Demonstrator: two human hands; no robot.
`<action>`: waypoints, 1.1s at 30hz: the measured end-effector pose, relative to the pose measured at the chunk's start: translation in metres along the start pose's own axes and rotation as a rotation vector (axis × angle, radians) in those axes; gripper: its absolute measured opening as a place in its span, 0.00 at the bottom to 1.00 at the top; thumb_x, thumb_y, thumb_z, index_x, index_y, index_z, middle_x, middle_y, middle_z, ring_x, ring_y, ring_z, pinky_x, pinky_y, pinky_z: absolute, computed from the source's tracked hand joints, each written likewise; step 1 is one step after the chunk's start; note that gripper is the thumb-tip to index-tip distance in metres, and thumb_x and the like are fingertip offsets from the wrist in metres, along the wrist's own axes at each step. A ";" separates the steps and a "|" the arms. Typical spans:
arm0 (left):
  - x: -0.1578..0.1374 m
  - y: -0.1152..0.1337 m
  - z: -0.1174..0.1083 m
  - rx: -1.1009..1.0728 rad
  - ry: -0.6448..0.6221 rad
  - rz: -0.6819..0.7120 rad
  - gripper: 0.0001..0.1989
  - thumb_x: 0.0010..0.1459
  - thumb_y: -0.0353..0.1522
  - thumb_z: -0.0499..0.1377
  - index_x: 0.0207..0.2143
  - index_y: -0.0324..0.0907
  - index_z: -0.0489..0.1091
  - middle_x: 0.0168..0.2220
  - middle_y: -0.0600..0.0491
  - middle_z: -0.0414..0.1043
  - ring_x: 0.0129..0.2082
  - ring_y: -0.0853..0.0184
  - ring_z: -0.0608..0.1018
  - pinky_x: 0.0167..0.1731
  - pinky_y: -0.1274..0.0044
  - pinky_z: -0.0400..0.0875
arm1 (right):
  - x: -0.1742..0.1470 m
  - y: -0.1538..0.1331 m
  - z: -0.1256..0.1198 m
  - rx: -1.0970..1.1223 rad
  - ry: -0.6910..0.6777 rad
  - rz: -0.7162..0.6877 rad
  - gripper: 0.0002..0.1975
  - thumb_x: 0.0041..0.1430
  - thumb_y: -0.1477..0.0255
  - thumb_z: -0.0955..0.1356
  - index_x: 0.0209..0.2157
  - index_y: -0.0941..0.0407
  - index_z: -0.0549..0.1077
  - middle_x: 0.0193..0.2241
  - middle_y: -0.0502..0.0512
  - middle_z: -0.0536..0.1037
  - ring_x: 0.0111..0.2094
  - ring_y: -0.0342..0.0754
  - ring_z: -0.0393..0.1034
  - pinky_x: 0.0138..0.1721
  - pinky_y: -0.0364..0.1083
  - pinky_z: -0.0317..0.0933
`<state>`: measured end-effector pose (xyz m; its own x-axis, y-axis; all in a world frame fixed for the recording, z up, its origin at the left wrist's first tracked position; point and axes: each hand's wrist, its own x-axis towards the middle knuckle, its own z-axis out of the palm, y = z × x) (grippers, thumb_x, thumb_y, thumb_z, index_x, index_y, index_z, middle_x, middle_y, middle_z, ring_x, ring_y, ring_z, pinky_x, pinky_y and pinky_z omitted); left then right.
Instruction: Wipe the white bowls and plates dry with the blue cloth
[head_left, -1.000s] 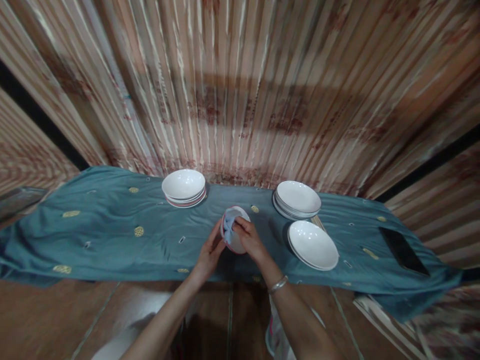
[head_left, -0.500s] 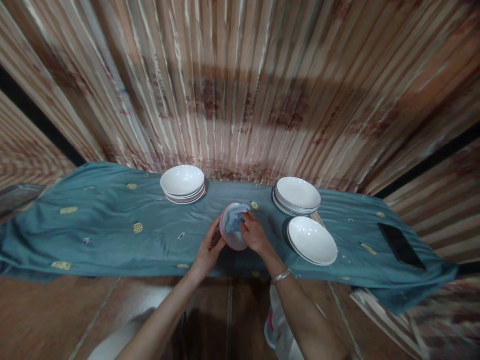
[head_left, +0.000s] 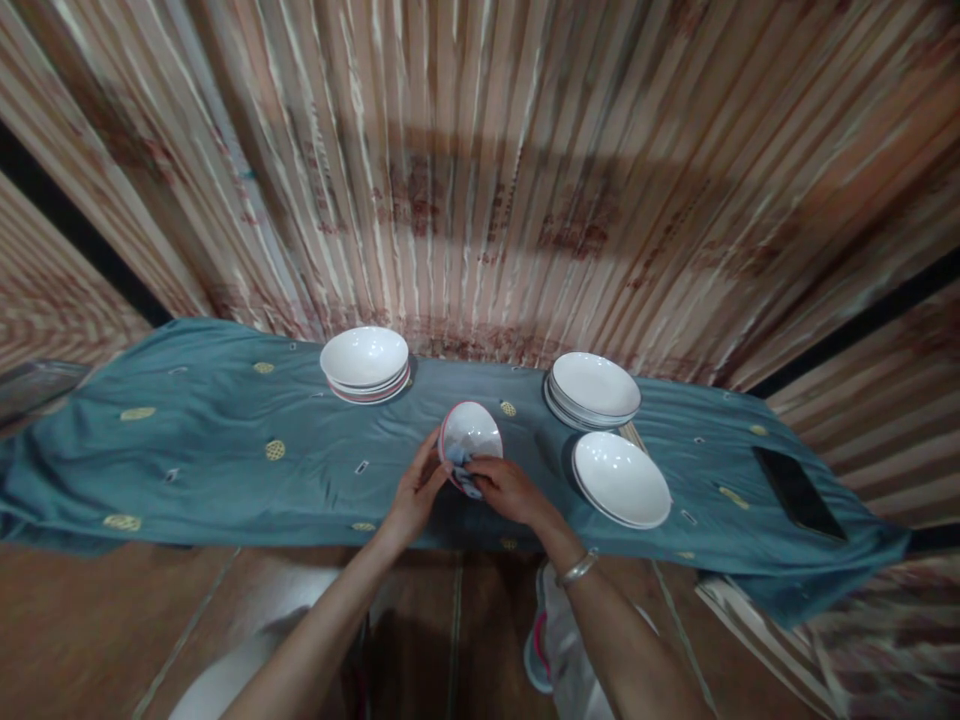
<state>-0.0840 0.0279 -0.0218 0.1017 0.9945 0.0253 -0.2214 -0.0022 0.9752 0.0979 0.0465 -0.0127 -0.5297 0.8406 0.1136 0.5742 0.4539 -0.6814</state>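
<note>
A small white bowl [head_left: 472, 428] with a red rim is tilted up over the front middle of the table. My left hand [head_left: 417, 487] grips its left side, fingers behind and thumb at the near edge. My right hand [head_left: 510, 487] is closed on a light blue cloth [head_left: 463, 470], pressed against the bowl's near inner side and rim. Part of the cloth is hidden under the right fingers. Behind and to the left stands a stack of white bowls [head_left: 365, 357], some with red bands.
On the right are a stack of white plates [head_left: 596, 384] and, nearer, shallow white dishes [head_left: 621, 480]. A black phone [head_left: 799, 492] lies at the far right. A teal patterned cloth [head_left: 225, 440] covers the table, with a striped curtain [head_left: 480, 180] behind.
My right hand and the cloth have moved from the bowl's far inner side down to its near edge, uncovering the inside. My left hand keeps its hold on the bowl.
</note>
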 end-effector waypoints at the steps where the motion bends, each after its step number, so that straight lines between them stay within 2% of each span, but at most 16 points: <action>1: 0.000 0.000 0.000 -0.004 -0.007 -0.001 0.39 0.53 0.47 0.64 0.65 0.44 0.60 0.61 0.45 0.68 0.60 0.53 0.71 0.60 0.61 0.63 | 0.002 -0.001 0.001 0.075 0.000 -0.022 0.17 0.57 0.82 0.61 0.38 0.56 0.79 0.39 0.54 0.81 0.41 0.48 0.74 0.46 0.46 0.66; 4: 0.001 0.000 0.000 -0.008 -0.002 0.002 0.39 0.53 0.46 0.64 0.65 0.43 0.60 0.64 0.44 0.65 0.63 0.53 0.67 0.62 0.61 0.61 | 0.008 -0.006 0.006 0.267 0.040 -0.037 0.18 0.57 0.81 0.60 0.40 0.55 0.79 0.39 0.52 0.81 0.41 0.46 0.74 0.44 0.45 0.66; 7: 0.001 -0.001 0.000 0.001 0.011 0.009 0.39 0.53 0.46 0.64 0.64 0.43 0.61 0.65 0.44 0.63 0.64 0.53 0.66 0.63 0.61 0.60 | 0.013 -0.012 0.013 0.381 0.097 -0.053 0.20 0.57 0.79 0.60 0.46 0.54 0.77 0.44 0.52 0.80 0.47 0.47 0.73 0.51 0.47 0.65; 11: 0.000 -0.001 0.000 0.006 0.006 0.029 0.37 0.53 0.46 0.64 0.63 0.45 0.62 0.66 0.46 0.61 0.65 0.54 0.64 0.63 0.62 0.58 | 0.020 -0.011 0.020 0.399 0.154 -0.033 0.23 0.59 0.78 0.60 0.54 0.53 0.73 0.55 0.53 0.75 0.57 0.47 0.67 0.62 0.51 0.58; 15: 0.000 -0.001 0.000 0.006 0.006 0.028 0.37 0.53 0.45 0.64 0.64 0.45 0.61 0.65 0.45 0.63 0.64 0.54 0.65 0.63 0.62 0.59 | 0.025 -0.002 0.026 0.294 0.190 0.056 0.25 0.61 0.75 0.62 0.60 0.54 0.68 0.63 0.58 0.67 0.66 0.50 0.57 0.67 0.55 0.49; 20: -0.001 -0.002 0.002 -0.034 0.006 0.031 0.38 0.52 0.44 0.65 0.64 0.45 0.61 0.60 0.44 0.69 0.60 0.54 0.71 0.61 0.61 0.62 | 0.030 0.004 0.024 0.056 0.153 0.097 0.28 0.63 0.74 0.61 0.64 0.59 0.61 0.68 0.66 0.56 0.69 0.55 0.49 0.68 0.59 0.46; 27: -0.002 0.000 0.003 -0.010 0.016 0.023 0.38 0.52 0.43 0.65 0.64 0.45 0.60 0.58 0.45 0.72 0.57 0.55 0.73 0.60 0.62 0.63 | 0.025 -0.007 0.008 -0.343 0.102 0.182 0.27 0.64 0.76 0.60 0.64 0.60 0.62 0.67 0.66 0.58 0.67 0.56 0.54 0.66 0.54 0.51; 33: -0.001 0.000 0.002 0.030 0.018 0.028 0.37 0.53 0.42 0.64 0.64 0.45 0.61 0.56 0.46 0.73 0.57 0.56 0.74 0.60 0.63 0.64 | 0.014 -0.012 0.000 -0.449 0.039 0.200 0.24 0.64 0.77 0.60 0.61 0.58 0.66 0.64 0.66 0.62 0.63 0.57 0.60 0.61 0.55 0.57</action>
<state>-0.0822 0.0262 -0.0211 0.0787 0.9957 0.0494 -0.1953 -0.0332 0.9802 0.0834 0.0532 -0.0027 -0.3629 0.9307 0.0451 0.8790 0.3580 -0.3148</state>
